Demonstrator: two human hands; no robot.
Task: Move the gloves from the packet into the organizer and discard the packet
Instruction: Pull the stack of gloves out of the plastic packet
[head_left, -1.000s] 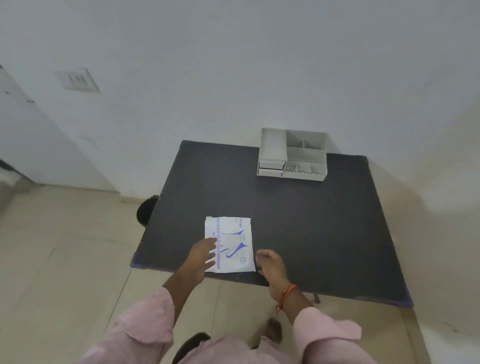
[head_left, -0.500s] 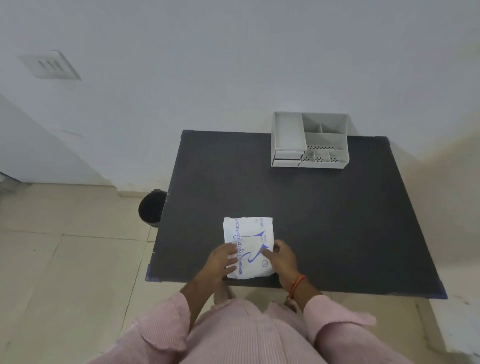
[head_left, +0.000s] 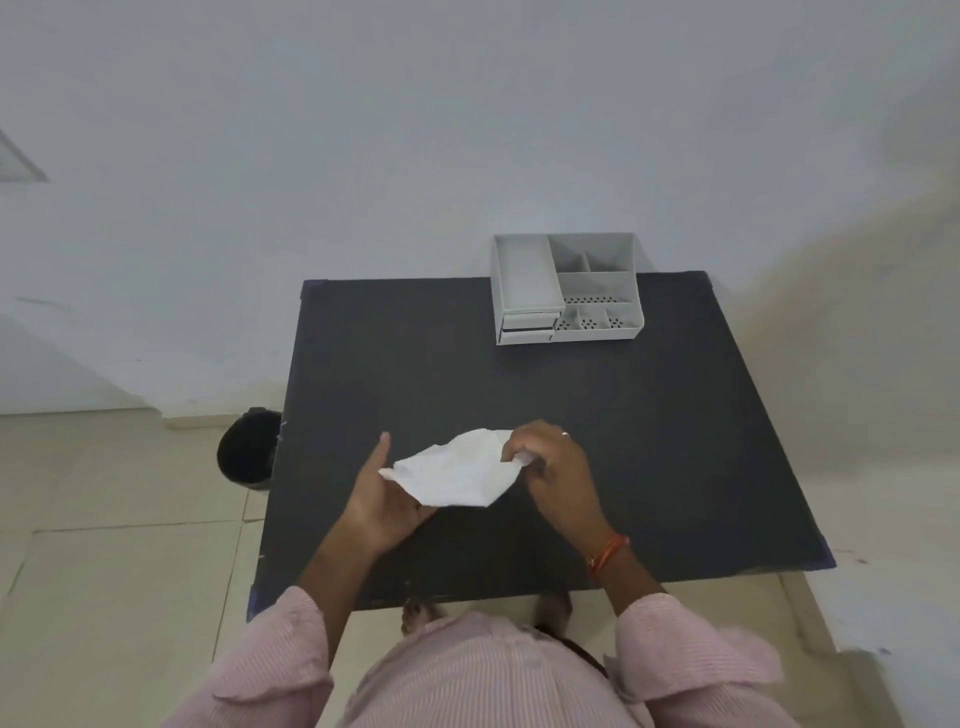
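The white glove packet (head_left: 457, 470) is lifted off the black table (head_left: 649, 441), its plain back facing up and tilted. My left hand (head_left: 382, 499) holds its left lower corner from underneath. My right hand (head_left: 553, 467) pinches its right edge between thumb and fingers. No gloves are visible outside the packet. The grey organizer (head_left: 566, 288) stands at the table's far edge against the wall, with a long left compartment, several small compartments and a small drawer in front.
A black waste bin (head_left: 248, 449) stands on the tiled floor just left of the table. The white wall runs right behind the table's far edge. My feet show under the near edge.
The packet lay flat on the table with both hands at its near edge; now both hands have picked it up and turned it over above the table.
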